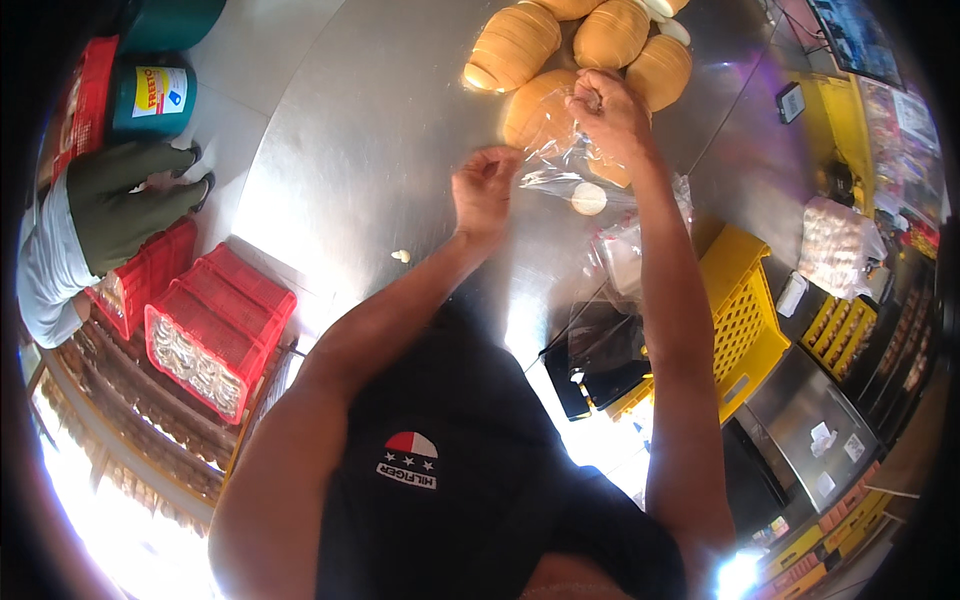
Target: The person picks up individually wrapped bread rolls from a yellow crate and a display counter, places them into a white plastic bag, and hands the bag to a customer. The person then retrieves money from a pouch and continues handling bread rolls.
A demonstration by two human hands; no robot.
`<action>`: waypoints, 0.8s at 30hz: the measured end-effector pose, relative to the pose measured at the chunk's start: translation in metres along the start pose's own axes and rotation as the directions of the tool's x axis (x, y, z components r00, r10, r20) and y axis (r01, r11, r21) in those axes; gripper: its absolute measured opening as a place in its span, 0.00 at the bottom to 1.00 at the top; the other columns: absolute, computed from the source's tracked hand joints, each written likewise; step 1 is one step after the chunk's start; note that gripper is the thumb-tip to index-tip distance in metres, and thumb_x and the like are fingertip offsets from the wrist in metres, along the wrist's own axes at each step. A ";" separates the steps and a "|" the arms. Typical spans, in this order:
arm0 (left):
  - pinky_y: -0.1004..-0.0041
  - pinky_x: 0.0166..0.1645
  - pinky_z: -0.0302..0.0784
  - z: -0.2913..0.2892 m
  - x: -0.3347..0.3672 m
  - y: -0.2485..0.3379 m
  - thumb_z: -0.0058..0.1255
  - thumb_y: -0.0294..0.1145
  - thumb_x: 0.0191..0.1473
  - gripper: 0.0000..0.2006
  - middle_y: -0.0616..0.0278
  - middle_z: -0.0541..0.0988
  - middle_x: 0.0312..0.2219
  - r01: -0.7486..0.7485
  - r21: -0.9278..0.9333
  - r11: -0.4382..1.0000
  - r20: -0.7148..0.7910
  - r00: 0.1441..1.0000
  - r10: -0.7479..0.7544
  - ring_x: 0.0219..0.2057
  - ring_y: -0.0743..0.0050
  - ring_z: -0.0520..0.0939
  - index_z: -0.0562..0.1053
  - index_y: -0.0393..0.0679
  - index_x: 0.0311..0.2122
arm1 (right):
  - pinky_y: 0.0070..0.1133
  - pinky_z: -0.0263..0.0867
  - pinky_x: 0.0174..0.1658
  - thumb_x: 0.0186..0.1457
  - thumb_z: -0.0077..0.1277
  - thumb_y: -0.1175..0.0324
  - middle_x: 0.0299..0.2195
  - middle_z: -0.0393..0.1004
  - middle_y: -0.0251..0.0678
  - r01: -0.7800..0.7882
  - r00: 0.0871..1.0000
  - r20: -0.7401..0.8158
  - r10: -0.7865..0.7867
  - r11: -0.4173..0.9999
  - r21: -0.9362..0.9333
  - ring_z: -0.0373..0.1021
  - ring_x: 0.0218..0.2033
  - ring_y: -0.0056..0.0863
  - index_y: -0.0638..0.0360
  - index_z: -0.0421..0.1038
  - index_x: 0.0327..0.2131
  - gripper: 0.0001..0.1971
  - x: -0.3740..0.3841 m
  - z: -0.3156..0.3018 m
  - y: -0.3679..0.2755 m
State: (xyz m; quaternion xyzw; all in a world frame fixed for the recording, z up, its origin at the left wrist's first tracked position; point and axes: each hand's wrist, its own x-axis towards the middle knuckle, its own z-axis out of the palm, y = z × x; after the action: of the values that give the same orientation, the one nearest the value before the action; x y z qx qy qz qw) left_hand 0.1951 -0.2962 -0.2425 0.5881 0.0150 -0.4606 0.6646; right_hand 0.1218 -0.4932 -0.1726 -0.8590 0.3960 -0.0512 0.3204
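Several golden-brown bread loaves (515, 45) with lines across their crusts lie piled at the far side of the steel table (350, 130). Closed around a clear plastic bag (555, 170), my right hand (612, 115) is over the nearest loaf (535, 110), which the bag partly covers. My left hand (483, 195) is just left of the bag, its fingers curled and pinched; whether they grip the film is too fine to see. A pale round disc (588, 199) shows at the bag's near edge.
More clear bags (622, 255) lie at the table's near right edge, beside a yellow crate (740, 310). To the left are red crates (215, 320), green buckets (150, 100) and another person (115, 200). A screen (858, 35) hangs at far right.
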 end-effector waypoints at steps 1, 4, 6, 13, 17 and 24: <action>0.79 0.45 0.73 -0.012 -0.004 0.004 0.58 0.28 0.60 0.08 0.63 0.80 0.33 -0.005 0.007 1.000 0.013 1.000 0.005 0.36 0.81 0.78 0.77 0.33 0.39 | 0.27 0.68 0.46 0.54 0.58 0.67 0.41 0.74 0.41 -0.021 1.000 0.008 0.021 1.000 0.009 0.73 0.43 0.33 0.62 0.71 0.33 0.10 -0.004 0.007 -0.005; 0.78 0.47 0.76 -0.040 -0.013 0.018 0.57 0.27 0.60 0.08 0.60 0.80 0.35 0.038 0.070 0.997 0.010 0.999 -0.039 0.37 0.77 0.80 0.76 0.33 0.40 | 0.33 0.68 0.46 0.53 0.56 0.64 0.39 0.74 0.42 -0.062 0.998 -0.019 0.064 0.992 0.109 0.72 0.42 0.41 0.61 0.71 0.33 0.11 -0.019 0.033 -0.010; 0.76 0.48 0.77 -0.048 -0.012 0.021 0.57 0.26 0.60 0.07 0.59 0.80 0.36 0.028 0.060 0.998 0.003 1.000 -0.028 0.37 0.76 0.80 0.75 0.33 0.41 | 0.32 0.68 0.45 0.53 0.56 0.64 0.37 0.74 0.41 -0.031 0.993 -0.106 0.060 0.966 0.256 0.72 0.40 0.40 0.61 0.71 0.34 0.11 -0.024 0.055 -0.002; 0.73 0.50 0.76 -0.054 -0.030 0.037 0.55 0.27 0.62 0.08 0.60 0.80 0.37 0.018 -0.223 0.975 0.087 0.996 0.002 0.40 0.75 0.80 0.73 0.35 0.43 | 0.19 0.63 0.43 0.59 0.58 0.66 0.35 0.69 0.27 -0.205 0.952 -0.017 0.305 0.680 0.704 0.65 0.38 0.17 0.59 0.68 0.36 0.09 -0.059 0.062 -0.021; 0.73 0.51 0.74 -0.051 -0.042 0.080 0.56 0.28 0.62 0.08 0.62 0.80 0.36 -0.045 -0.232 0.972 0.239 0.966 0.102 0.39 0.77 0.79 0.73 0.37 0.43 | 0.15 0.61 0.45 0.60 0.59 0.69 0.33 0.67 0.23 0.002 0.919 -0.123 0.375 0.307 0.952 0.63 0.38 0.13 0.55 0.67 0.36 0.09 -0.095 0.061 -0.045; 0.74 0.48 0.71 -0.041 -0.075 0.133 0.57 0.31 0.62 0.08 0.66 0.79 0.35 -0.108 -0.157 0.982 0.511 0.842 0.175 0.37 0.81 0.76 0.73 0.41 0.42 | 0.26 0.71 0.49 0.63 0.54 0.70 0.43 0.76 0.33 0.192 0.907 -0.156 0.391 -0.053 0.980 0.73 0.45 0.23 0.56 0.70 0.41 0.06 -0.149 0.049 -0.075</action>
State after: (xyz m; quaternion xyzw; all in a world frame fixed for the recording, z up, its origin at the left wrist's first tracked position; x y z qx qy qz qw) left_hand 0.2571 -0.2343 -0.1112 0.3988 -0.1813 -0.5507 0.7105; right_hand 0.0854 -0.3258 -0.1420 -0.2936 0.3532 -0.4686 0.7546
